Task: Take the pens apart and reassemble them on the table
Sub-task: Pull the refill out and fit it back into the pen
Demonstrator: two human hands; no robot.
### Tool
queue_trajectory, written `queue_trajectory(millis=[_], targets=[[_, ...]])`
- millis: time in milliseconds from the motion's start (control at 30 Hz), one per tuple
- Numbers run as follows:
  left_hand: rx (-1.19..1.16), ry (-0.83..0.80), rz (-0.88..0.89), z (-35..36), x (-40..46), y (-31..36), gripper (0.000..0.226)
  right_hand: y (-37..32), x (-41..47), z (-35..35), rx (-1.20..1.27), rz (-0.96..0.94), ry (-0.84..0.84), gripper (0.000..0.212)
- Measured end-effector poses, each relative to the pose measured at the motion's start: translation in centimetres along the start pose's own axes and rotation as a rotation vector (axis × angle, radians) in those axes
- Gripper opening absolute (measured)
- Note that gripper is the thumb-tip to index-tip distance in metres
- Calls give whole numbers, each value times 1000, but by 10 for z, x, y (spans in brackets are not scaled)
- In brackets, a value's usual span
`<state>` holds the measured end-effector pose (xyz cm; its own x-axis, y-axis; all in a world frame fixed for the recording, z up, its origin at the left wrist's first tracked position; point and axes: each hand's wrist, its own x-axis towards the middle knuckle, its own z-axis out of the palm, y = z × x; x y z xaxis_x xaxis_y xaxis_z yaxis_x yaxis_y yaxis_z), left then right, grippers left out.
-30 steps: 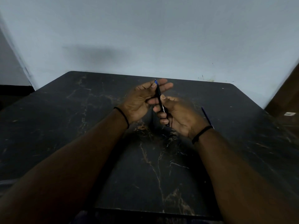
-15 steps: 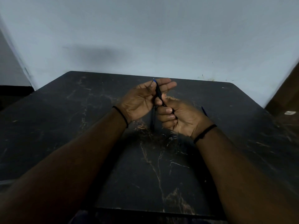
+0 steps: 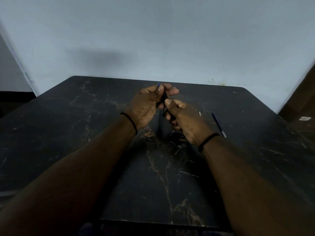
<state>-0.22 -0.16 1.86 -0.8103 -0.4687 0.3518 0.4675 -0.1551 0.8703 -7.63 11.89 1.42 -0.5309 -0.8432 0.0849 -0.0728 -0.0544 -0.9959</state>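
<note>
Black marbled table [image 3: 85,133] standing against pale wall | left hand [image 3: 146,106] and right hand [image 3: 184,120] both pinching dark pen [image 3: 164,99] | refill [image 3: 219,124] lying right.

My left hand [image 3: 144,104] and right hand [image 3: 184,120] meet above the dark marbled table [image 3: 85,133], gripping a slim black pen [image 3: 164,99]; a thin blue refill [image 3: 218,124] lies at three o'clock.

The table [image 3: 85,133] top is dark marble-look stone, smooth and slightly glossy, with pale veins. The wall [image 3: 153,40] behind is matt painted plaster.
</note>
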Motion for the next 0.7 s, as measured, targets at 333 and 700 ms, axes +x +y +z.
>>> queue_trajectory(millis=[333,700], targets=[[-73,25,-65,-8,1,-1,24,-3,-2,-5,73,76,47,11],[-86,111,-64,-10,-1,2,17,-3,1,-10,144,125,21,16]])
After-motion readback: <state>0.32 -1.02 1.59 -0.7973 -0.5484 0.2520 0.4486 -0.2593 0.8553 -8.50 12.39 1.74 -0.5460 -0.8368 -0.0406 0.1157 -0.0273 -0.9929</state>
